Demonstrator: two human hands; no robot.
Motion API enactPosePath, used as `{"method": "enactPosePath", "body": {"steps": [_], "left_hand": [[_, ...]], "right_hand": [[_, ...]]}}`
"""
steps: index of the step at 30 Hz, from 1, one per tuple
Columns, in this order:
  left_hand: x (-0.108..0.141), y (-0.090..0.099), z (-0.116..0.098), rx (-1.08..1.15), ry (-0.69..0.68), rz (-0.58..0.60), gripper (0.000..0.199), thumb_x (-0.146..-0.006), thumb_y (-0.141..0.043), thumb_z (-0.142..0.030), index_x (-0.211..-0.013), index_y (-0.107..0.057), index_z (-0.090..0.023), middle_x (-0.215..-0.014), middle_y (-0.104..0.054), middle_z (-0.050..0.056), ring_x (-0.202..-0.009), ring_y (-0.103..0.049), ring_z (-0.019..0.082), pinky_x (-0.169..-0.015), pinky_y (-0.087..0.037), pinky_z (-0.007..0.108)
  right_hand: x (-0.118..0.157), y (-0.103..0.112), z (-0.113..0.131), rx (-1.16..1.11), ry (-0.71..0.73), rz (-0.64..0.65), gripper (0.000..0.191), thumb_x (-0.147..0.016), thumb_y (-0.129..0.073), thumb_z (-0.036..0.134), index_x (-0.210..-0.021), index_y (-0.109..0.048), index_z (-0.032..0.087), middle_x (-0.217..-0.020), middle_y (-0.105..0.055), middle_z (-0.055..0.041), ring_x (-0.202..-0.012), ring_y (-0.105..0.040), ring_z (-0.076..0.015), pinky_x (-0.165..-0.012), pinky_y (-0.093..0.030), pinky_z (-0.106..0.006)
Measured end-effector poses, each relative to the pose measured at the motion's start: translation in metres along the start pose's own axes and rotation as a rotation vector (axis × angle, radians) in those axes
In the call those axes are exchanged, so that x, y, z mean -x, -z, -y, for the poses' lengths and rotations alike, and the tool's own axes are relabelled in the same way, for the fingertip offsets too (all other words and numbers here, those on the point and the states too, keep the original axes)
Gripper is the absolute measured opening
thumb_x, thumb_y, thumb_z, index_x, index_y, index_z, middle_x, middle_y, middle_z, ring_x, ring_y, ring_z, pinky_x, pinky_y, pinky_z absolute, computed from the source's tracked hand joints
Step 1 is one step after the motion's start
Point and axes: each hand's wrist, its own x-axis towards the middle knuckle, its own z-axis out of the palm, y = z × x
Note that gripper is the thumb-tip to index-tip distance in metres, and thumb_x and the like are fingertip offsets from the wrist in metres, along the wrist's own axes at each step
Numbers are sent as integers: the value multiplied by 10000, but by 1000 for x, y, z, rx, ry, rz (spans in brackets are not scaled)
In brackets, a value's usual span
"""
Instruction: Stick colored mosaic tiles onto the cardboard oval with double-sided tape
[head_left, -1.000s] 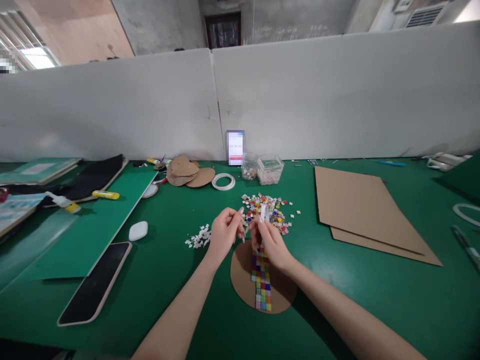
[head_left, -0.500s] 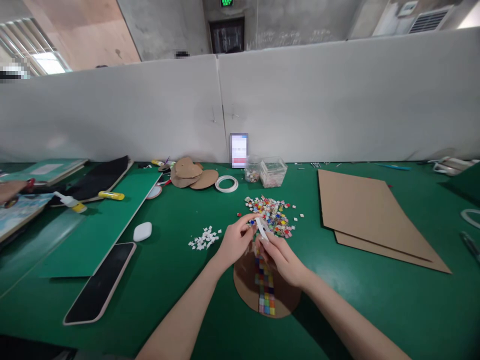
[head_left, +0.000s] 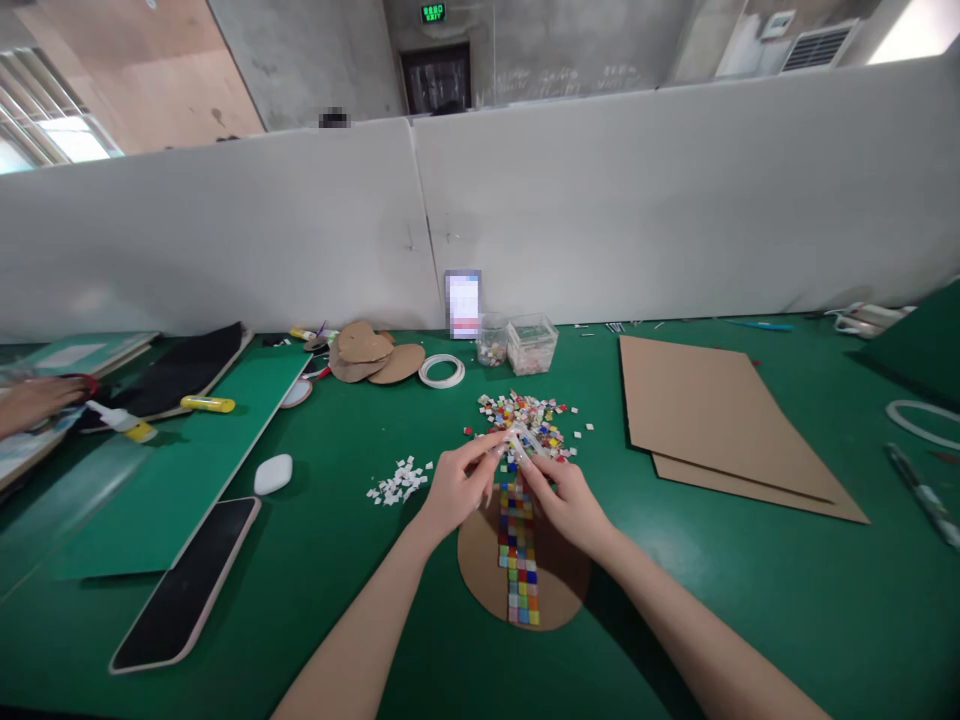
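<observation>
My right hand (head_left: 571,500) pinches a narrow white strip (head_left: 529,440), perhaps tape, whose exact kind is hard to make out. The fingertips of my left hand (head_left: 459,484) close on the strip's upper left end. Both hands hover over the far edge of a round cardboard disc (head_left: 478,565). Down the disc's middle runs a band of small coloured mosaic tiles (head_left: 519,545). Just beyond my fingers lies a heap of loose mosaic tiles (head_left: 517,405). To the left of my left hand is a small pile of white paper-like bits (head_left: 399,482).
Cardboard sheets (head_left: 720,430) lie at right. Behind stand a clear tile box (head_left: 533,347), a lit phone (head_left: 463,303), a white ring (head_left: 442,371) and cardboard discs (head_left: 397,364). At left are a dark phone (head_left: 187,585), a white case (head_left: 273,474) and another person's hand (head_left: 37,405).
My fingertips have shifted slightly on the white strip, which is now tilted differently. More of the tile band shows. The other person's hand has come further into view, and the whole view has shifted a little.
</observation>
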Motion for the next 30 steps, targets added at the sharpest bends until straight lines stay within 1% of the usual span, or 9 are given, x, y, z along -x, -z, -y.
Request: {"method": "enactPosePath", "body": {"steps": [4,7,9,12,14,17,21,26,30], "left_hand": [[-2,4,0,-29,-16,-107,351,-843,-459,-356,-1119,-580,-176,-453,-467,-48,-404,-428,94,-450,-366,203],[-6,6,2,13,38,-136,310,-827,-486,-385,-1055,-540,-183,-479,-482,-61,-422,-447,88,-445,-356,188],[-9,8,5,97,106,-122,263,-813,-501,-425,-896,-534,-178,-433,-427,-83,-371,-383,68,-402,-305,174],[-13,11,7,249,178,-122,314,-787,-530,-478,-728,-493,-171,-384,-305,-110,-336,-256,43,-370,-212,165],[-13,12,8,341,197,-115,340,-783,-528,-502,-728,-495,-168,-396,-285,-110,-346,-245,40,-379,-206,167],[-11,12,6,402,221,-53,394,-806,-459,-548,-789,-524,-160,-450,-355,-85,-373,-295,44,-401,-241,178],[-8,11,1,388,219,5,469,-818,-380,-595,-832,-539,-154,-518,-439,-50,-395,-335,56,-412,-259,198],[-7,10,-5,344,198,46,487,-826,-340,-603,-818,-535,-157,-521,-445,-43,-388,-313,61,-399,-230,201],[-7,9,-5,340,199,43,464,-840,-332,-579,-819,-534,-162,-525,-442,-45,-386,-287,58,-394,-219,193]], "right_hand": [[0,3,-1,-21,2,-70,329,-895,-396,355,-626,-481,185,-520,-405,32,-498,-358,-115,-483,-255,-244],[1,4,4,-27,51,-48,335,-892,-403,340,-612,-493,179,-522,-396,31,-496,-350,-110,-486,-256,-242],[2,4,7,-25,76,-15,344,-889,-412,334,-592,-486,177,-510,-381,34,-482,-337,-104,-476,-251,-239],[3,5,11,-31,107,18,349,-885,-420,329,-573,-471,179,-494,-365,38,-464,-314,-97,-456,-237,-236],[3,5,12,-41,121,30,352,-884,-419,326,-564,-452,183,-487,-356,40,-458,-300,-96,-447,-227,-237],[3,5,11,-36,120,43,347,-887,-414,320,-567,-431,185,-491,-351,42,-457,-299,-94,-448,-221,-239],[3,4,8,-4,105,29,359,-889,-410,323,-558,-409,185,-495,-335,47,-452,-303,-90,-451,-218,-238],[3,4,5,5,84,-5,363,-887,-410,339,-559,-422,184,-495,-333,46,-459,-320,-93,-458,-239,-235],[3,4,6,21,90,-5,369,-881,-418,326,-542,-382,185,-491,-320,50,-449,-309,-88,-456,-226,-237]]}}
